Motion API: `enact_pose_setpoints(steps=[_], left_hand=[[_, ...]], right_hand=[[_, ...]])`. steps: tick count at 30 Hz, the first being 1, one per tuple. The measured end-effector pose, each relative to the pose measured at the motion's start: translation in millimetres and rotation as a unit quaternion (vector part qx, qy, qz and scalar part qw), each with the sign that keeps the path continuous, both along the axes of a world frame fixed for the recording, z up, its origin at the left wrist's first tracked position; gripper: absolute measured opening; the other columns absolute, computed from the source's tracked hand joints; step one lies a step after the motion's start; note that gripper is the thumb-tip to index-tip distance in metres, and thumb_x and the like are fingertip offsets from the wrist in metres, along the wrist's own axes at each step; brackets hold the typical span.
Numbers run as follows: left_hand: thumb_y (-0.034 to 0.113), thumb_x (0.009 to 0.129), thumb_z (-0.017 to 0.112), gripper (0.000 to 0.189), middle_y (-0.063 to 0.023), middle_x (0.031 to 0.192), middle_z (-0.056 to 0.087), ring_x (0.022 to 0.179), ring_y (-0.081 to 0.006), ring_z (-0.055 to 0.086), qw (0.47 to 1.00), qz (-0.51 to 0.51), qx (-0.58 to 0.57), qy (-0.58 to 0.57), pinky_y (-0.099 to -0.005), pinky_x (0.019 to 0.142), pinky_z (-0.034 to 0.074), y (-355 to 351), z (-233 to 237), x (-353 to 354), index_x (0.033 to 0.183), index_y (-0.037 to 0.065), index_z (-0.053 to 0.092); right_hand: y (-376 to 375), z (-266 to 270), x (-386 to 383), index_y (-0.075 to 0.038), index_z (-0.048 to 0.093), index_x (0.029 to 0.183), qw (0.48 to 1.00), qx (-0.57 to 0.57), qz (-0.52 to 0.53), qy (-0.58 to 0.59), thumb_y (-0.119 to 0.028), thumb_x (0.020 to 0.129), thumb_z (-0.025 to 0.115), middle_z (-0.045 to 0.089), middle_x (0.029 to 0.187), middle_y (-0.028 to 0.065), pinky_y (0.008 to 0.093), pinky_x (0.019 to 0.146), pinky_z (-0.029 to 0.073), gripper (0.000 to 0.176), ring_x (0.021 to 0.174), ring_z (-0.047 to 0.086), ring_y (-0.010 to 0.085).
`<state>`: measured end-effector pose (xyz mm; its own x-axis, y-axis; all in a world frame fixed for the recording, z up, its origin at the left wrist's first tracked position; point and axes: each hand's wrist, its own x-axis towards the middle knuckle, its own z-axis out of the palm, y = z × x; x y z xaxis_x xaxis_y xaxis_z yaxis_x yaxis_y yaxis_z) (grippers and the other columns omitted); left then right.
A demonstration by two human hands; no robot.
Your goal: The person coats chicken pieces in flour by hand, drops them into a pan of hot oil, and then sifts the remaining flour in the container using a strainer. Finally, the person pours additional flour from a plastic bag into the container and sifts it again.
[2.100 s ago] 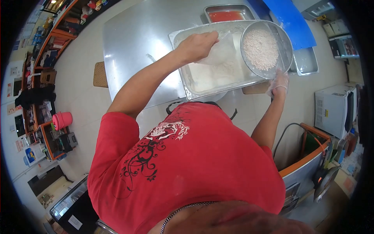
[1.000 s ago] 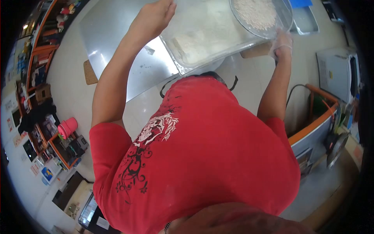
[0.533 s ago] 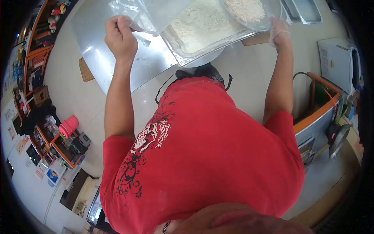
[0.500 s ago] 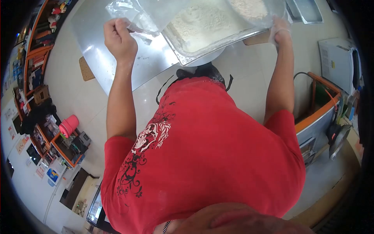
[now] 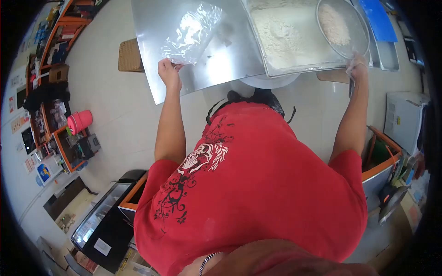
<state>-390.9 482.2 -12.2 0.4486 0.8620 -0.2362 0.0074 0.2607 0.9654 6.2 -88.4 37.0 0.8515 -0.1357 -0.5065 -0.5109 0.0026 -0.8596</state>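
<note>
My left hand [image 5: 170, 73] pinches the near edge of a clear plastic bag [image 5: 191, 34], which lies spread over the metal tabletop. My right hand [image 5: 358, 66], in a thin clear plastic glove, is closed around the handle of a round sieve [image 5: 367, 39]. A mound of pale pinkish powder [image 5: 334, 25] sits in the sieve, which is over the right end of a rectangular metal tray [image 5: 294, 72]. White flour-like powder [image 5: 281, 37] covers much of that tray, heaped toward its left side.
The steel table [image 5: 235, 69] extends left of the tray. A blue sheet [image 5: 378, 20] and another metal tray [image 5: 387, 56] are at the right. Below the table edge are a round white container [image 5: 270, 82] and a woven stool [image 5: 130, 56]. Orange-edged shelves [image 5: 60, 73] stand far left.
The clear plastic has gone from being held up beside the tray to lying on the tabletop at left, still in my left hand. The sieve shows more fully over the tray. My view has shifted.
</note>
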Motion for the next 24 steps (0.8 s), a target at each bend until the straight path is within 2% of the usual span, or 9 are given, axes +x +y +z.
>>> enact_pose_setpoints(steps=[3, 4, 7, 9, 12, 15, 18, 21, 24], left_hand=[[0.015, 0.101, 0.047, 0.023, -0.0123, 0.097, 0.056, 0.079, -0.0201, 0.061, 0.992, -0.038, -0.057, 0.102, -0.0337, 0.067, 0.056, 9.7, -28.8, -43.8, 0.117, -0.001, 0.049], [0.014, 0.1, 0.049, 0.033, -0.0132, 0.101, 0.057, 0.078, -0.0195, 0.061, 0.989, -0.05, -0.042, 0.132, -0.0311, 0.065, 0.055, 10.7, -29.4, -56.8, 0.128, -0.002, 0.045], [0.015, 0.099, 0.05, 0.035, -0.0132, 0.103, 0.057, 0.077, -0.018, 0.06, 0.974, -0.04, 0.052, 0.215, -0.0297, 0.063, 0.054, 8.1, -27.0, -85.5, 0.129, -0.002, 0.045], [0.021, 0.099, 0.053, 0.032, -0.0076, 0.091, 0.058, 0.074, -0.0116, 0.057, 0.974, -0.061, 0.081, 0.201, -0.0248, 0.059, 0.047, -6.1, -12.1, -95.9, 0.122, -0.001, 0.053], [0.025, 0.102, 0.049, 0.028, -0.0022, 0.079, 0.057, 0.069, -0.0086, 0.055, 0.96, -0.145, 0.133, 0.198, -0.0229, 0.058, 0.044, -30.7, -4.8, -105.3, 0.107, 0.001, 0.063], [0.025, 0.104, 0.046, 0.03, -0.0018, 0.074, 0.057, 0.064, -0.0089, 0.054, 0.96, -0.233, 0.044, 0.152, -0.0236, 0.058, 0.045, -60.1, 0.8, -98.5, 0.104, 0.001, 0.065], [0.024, 0.105, 0.042, 0.033, -0.0039, 0.071, 0.055, 0.062, -0.0127, 0.053, 0.942, -0.312, -0.041, 0.115, -0.027, 0.06, 0.048, -90.3, 1.1, -81.0, 0.105, -0.002, 0.062], [0.047, 0.103, 0.034, 0.054, -0.0184, 0.099, 0.062, 0.085, -0.0258, 0.064, 0.932, -0.328, -0.151, 0.001, -0.0349, 0.075, 0.054, -128.7, 17.5, -48.3, 0.134, 0.003, 0.04], [0.069, 0.096, 0.025, 0.083, -0.0285, 0.125, 0.055, 0.106, -0.0367, 0.063, 0.897, -0.302, -0.282, -0.156, -0.041, 0.088, 0.053, -147.0, 40.9, -23.4, 0.15, 0.006, 0.017]], right_hand=[[30.6, 39.1, -39.3, -0.006, 0.059, 0.09, 0.977, -0.202, 0.06, 0.013, -0.025, 0.09, 0.064, 0.053, 0.081, 0.0042, 0.0316, 0.05, 0.041, 0.019, 0.059, 0.049, 0.0158], [18.1, 26.4, -30.2, -0.006, 0.059, 0.09, 0.977, -0.204, 0.065, 0.014, -0.025, 0.09, 0.063, 0.052, 0.079, 0.0038, 0.0318, 0.049, 0.04, 0.019, 0.058, 0.05, 0.0161], [-6.3, 8.5, -17.6, -0.007, 0.057, 0.089, 0.981, -0.186, 0.053, 0.02, -0.025, 0.091, 0.062, 0.049, 0.074, 0.0028, 0.0321, 0.046, 0.038, 0.018, 0.056, 0.05, 0.0163], [46.2, 53.0, -63.2, -0.008, 0.055, 0.088, 0.989, -0.143, 0.019, 0.027, -0.025, 0.092, 0.061, 0.047, 0.069, 0.0023, 0.0322, 0.044, 0.037, 0.018, 0.052, 0.048, 0.0159], [5.9, 34.4, -48.9, -0.01, 0.052, 0.086, 0.981, -0.157, 0.105, 0.039, -0.024, 0.092, 0.061, 0.045, 0.064, 0.0029, 0.0318, 0.044, 0.036, 0.018, 0.047, 0.044, 0.0152], [29.3, 34.6, -62.0, -0.01, 0.05, 0.084, 0.998, -0.054, -0.004, 0.03, -0.024, 0.093, 0.06, 0.045, 0.064, 0.0038, 0.0306, 0.041, 0.035, 0.02, 0.043, 0.041, 0.0149], [36.7, 51.7, -66.0, -0.008, 0.051, 0.085, 0.963, -0.245, 0.096, 0.053, -0.023, 0.093, 0.061, 0.045, 0.066, 0.0043, 0.0305, 0.039, 0.034, 0.02, 0.045, 0.042, 0.0155], [39.6, 47.8, -66.6, -0.008, 0.051, 0.085, 0.994, -0.111, -0.004, 0.0, -0.022, 0.092, 0.062, 0.045, 0.067, 0.0033, 0.0306, 0.04, 0.034, 0.019, 0.046, 0.042, 0.0156], [64.6, 71.1, -79.5, -0.008, 0.051, 0.086, 0.976, -0.201, 0.063, 0.047, -0.021, 0.091, 0.064, 0.046, 0.069, 0.0027, 0.0305, 0.041, 0.034, 0.018, 0.047, 0.043, 0.0157]])
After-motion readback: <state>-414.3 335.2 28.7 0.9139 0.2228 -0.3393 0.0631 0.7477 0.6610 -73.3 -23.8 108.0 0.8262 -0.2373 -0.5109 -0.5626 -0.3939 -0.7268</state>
